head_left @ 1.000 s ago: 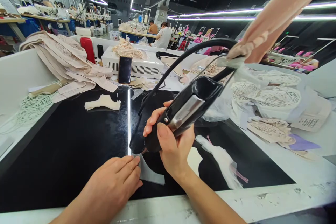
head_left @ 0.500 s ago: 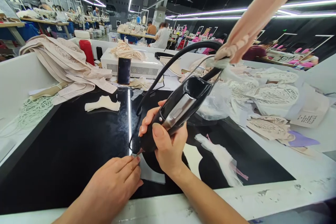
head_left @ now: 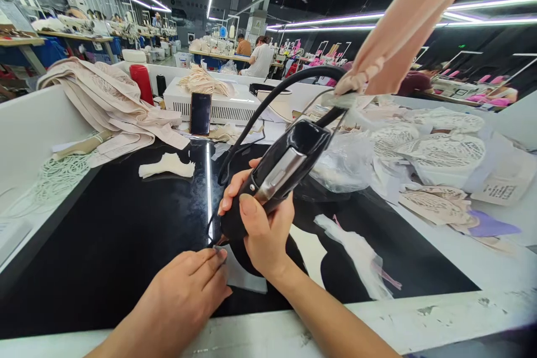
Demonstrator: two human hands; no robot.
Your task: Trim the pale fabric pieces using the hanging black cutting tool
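Note:
My right hand [head_left: 266,229] is wrapped around a black corded handheld power tool [head_left: 289,148] with a silver lever along its side. The tool tilts down to the left, and its small copper-coloured tip [head_left: 221,241] meets the edge of a thin greyish fabric piece [head_left: 245,277]. Beside the tip, my left hand [head_left: 188,285] keeps its fingers together on the fabric's left end, the thumb partly hidden. A cream curved piece [head_left: 309,251] lies partly behind my right forearm.
A knotted pink cloth strap [head_left: 413,28] suspends the tool from above. On the black mat [head_left: 126,246] lie a cream stack [head_left: 166,166] and a white gauzy strip [head_left: 354,254]. Behind stand a phone [head_left: 200,114] and a white vented box [head_left: 229,103]. Lacy pieces [head_left: 444,151] pile up at right.
The tool's upper end and the strap have swung slightly left. My left hand stays at the fabric beside the tip. The whole view has shifted a little.

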